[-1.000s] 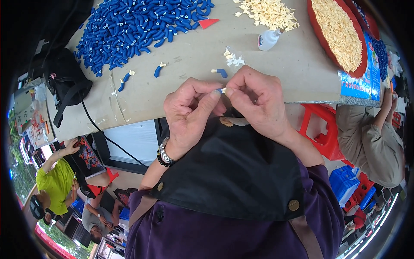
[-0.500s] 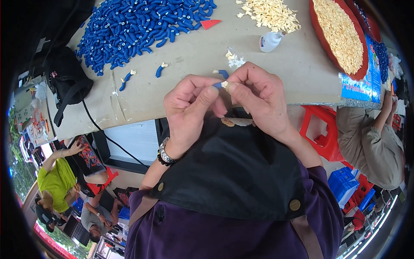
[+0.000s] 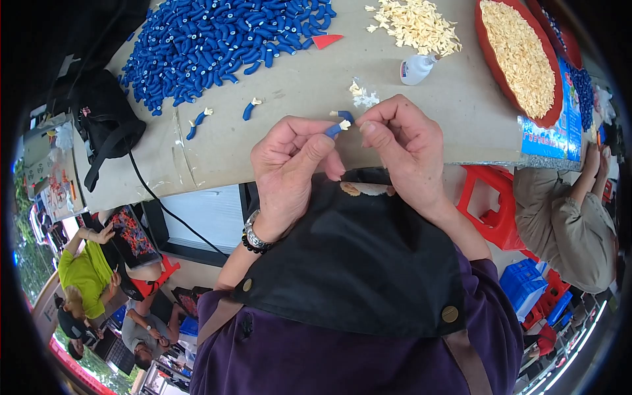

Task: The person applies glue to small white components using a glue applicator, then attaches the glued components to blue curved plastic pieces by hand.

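Observation:
My left hand (image 3: 289, 158) pinches a small blue toy arm (image 3: 334, 130) between thumb and forefinger. A cream toy hand (image 3: 345, 124) sits at that arm's right end. Just right of it is my right hand (image 3: 409, 148), its thumb and forefinger drawn together, apart from the piece; nothing shows between them. Behind the fingertips, another blue arm with a cream hand (image 3: 345, 115) lies on the table. Further left rest a similar blue arm (image 3: 247, 112) and two pieces close together, one of them a blue arm (image 3: 192, 131).
A big heap of blue arms (image 3: 217, 52) covers the table's far left, beside a red pointed scrap (image 3: 327, 41). Cream hands (image 3: 421, 29) lie loose, with more in a red-brown dish (image 3: 484, 46). A white bottle (image 3: 415, 69) stands between. A black bag (image 3: 105, 118) is at left.
My right fingers have come off the cream hand and moved slightly right. The blue arm in my left hand is now more exposed, with its cream end tilted up.

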Motion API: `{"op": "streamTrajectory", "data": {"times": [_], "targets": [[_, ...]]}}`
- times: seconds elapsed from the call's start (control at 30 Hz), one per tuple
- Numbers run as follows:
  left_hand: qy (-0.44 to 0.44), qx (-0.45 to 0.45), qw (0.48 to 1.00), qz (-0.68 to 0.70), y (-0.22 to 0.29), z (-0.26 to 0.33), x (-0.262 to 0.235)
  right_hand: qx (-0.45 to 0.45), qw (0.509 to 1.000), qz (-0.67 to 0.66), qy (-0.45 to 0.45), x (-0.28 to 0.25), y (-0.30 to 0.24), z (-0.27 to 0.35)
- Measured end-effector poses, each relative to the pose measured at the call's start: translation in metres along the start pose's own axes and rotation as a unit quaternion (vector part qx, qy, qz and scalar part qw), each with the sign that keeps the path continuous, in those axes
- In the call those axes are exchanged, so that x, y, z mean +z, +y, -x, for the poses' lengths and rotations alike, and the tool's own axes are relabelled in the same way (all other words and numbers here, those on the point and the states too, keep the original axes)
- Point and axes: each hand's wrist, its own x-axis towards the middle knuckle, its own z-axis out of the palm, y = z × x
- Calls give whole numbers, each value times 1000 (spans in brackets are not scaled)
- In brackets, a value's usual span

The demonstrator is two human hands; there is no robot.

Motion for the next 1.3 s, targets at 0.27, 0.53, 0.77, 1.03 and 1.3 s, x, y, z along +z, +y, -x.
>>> {"op": "streamTrajectory", "data": {"times": [0.27, 0.53, 0.77, 1.03, 1.3], "targets": [[19, 29, 999, -13, 1, -1, -3, -51, 997, 17, 52, -4, 9, -4], [102, 59, 993, 30, 2, -2, -5, -194, 941, 277, 18, 6, 10, -8], [102, 51, 993, 38, -1, 2, -7, -203, 889, 410, -16, 13, 15, -5], [81, 53, 995, 30, -2, -7, -3, -133, 931, 341, -1, 9, 9, -13], [42, 27, 996, 70, 1, -3, -10, -6, 997, -69, -24, 14, 6, -10]]}}
